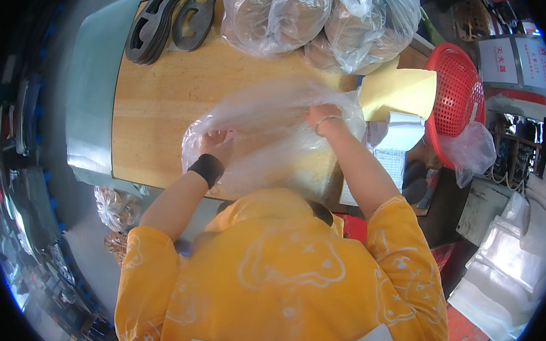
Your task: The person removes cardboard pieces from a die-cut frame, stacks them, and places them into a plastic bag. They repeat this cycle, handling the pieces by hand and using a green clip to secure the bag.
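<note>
A large clear plastic bag spreads between my hands over the wooden table, its far part smeared by motion. My left hand, below a black wristband, is closed on the bag's left side, its fingers partly veiled by the film. On the right side my right hand, with a bracelet at the wrist, is closed on the bag too. The film looks see-through, with the tabletop showing behind it and nothing else visible inside.
Filled clear bags of round brown pieces stand at the table's far side. Stacked dark cut-out pieces lie far left. Right of my hands are yellow sheets, paper forms and a red plastic basket.
</note>
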A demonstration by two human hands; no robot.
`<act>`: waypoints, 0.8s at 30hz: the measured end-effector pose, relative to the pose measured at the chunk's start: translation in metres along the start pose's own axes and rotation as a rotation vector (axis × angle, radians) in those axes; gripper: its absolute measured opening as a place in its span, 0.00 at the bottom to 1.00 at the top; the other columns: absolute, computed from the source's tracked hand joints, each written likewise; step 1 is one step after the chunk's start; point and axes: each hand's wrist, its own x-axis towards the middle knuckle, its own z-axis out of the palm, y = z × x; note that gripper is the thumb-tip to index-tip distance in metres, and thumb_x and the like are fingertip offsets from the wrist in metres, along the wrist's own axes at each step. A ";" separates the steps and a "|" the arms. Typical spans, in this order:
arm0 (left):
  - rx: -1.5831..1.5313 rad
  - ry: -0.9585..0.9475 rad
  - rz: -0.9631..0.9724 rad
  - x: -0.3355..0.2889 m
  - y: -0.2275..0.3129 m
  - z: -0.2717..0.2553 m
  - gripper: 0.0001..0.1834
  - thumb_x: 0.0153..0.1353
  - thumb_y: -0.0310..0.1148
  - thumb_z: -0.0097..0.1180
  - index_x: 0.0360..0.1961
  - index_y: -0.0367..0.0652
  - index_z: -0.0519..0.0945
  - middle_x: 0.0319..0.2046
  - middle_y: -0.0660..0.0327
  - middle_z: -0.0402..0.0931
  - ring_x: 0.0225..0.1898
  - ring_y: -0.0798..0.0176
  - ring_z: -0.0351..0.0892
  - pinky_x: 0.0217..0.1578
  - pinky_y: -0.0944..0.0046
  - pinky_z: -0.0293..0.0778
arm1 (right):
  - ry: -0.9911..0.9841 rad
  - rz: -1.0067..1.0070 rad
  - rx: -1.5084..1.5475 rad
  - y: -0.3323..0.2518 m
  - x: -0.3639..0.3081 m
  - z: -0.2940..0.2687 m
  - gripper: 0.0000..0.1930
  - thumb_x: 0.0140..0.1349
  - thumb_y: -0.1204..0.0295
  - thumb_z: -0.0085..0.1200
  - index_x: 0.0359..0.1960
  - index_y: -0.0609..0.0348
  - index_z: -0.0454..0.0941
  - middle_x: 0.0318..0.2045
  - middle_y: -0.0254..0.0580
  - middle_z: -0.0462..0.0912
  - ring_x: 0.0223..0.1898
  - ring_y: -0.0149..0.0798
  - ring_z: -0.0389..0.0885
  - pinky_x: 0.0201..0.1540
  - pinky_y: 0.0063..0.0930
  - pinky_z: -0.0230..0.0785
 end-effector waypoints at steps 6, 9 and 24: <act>0.073 -0.106 -0.179 0.022 0.029 -0.001 0.48 0.42 0.48 0.65 0.62 0.46 0.55 0.61 0.52 0.51 0.64 0.48 0.46 0.50 0.33 0.59 | 0.286 -0.153 -0.049 -0.054 -0.030 0.073 0.15 0.58 0.71 0.42 0.45 0.58 0.75 0.43 0.53 0.76 0.49 0.51 0.73 0.51 0.41 0.67; 0.115 -0.103 -0.228 0.020 0.039 -0.022 0.58 0.34 0.52 0.69 0.64 0.47 0.49 0.62 0.52 0.50 0.64 0.47 0.44 0.50 0.31 0.58 | 0.070 -0.034 -0.062 -0.042 -0.035 0.078 0.13 0.58 0.68 0.44 0.41 0.58 0.77 0.43 0.52 0.77 0.49 0.50 0.74 0.50 0.42 0.67; -0.344 -0.188 0.475 0.026 0.051 -0.073 0.15 0.61 0.32 0.47 0.45 0.33 0.75 0.41 0.50 0.76 0.45 0.57 0.74 0.47 0.60 0.69 | 0.992 -0.281 0.636 -0.084 -0.254 0.018 0.10 0.46 0.67 0.55 0.31 0.54 0.77 0.30 0.47 0.77 0.35 0.49 0.77 0.36 0.43 0.69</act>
